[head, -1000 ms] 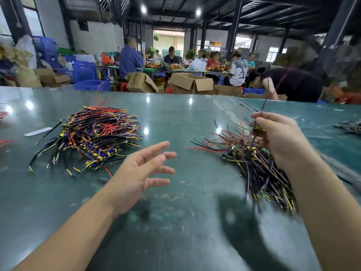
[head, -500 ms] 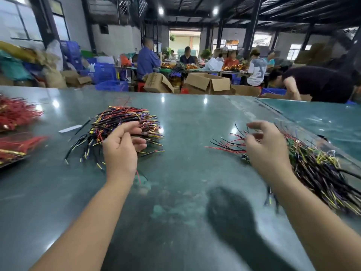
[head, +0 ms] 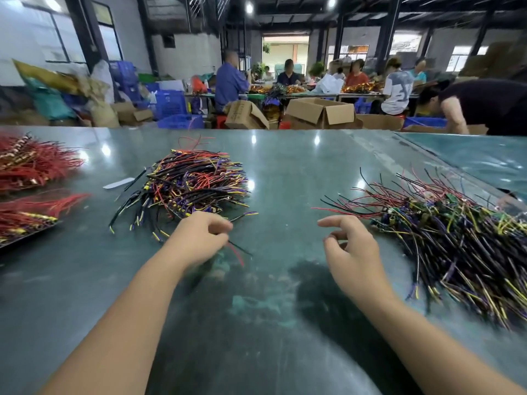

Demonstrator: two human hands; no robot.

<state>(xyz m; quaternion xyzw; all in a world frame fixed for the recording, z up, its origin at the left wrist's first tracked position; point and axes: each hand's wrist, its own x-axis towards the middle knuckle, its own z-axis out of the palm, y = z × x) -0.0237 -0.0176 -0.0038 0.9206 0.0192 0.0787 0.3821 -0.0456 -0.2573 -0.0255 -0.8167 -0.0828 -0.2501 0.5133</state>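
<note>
Two heaps of short wire assemblies lie on a green table (head: 285, 163). The left heap (head: 196, 183) mixes red, black, yellow and purple wires. The right heap (head: 456, 235) is larger, mostly black and yellow with green parts. My left hand (head: 199, 240) sits at the near edge of the left heap, its fingers curled round a thin red and black wire piece (head: 238, 252) that sticks out to the right. My right hand (head: 350, 252) hovers just left of the right heap with fingers loosely curled, and I see nothing in it.
Two bundles of red wires (head: 31, 163) (head: 25, 212) lie at the table's left edge. A white strip (head: 118, 183) rests left of the left heap. Beyond the table stand cardboard boxes (head: 319, 112), blue crates (head: 171, 105) and several people at another bench.
My left hand reached into the left heap and has drawn back towards me holding a wire piece. My right hand has come off the right heap and moved towards the middle.
</note>
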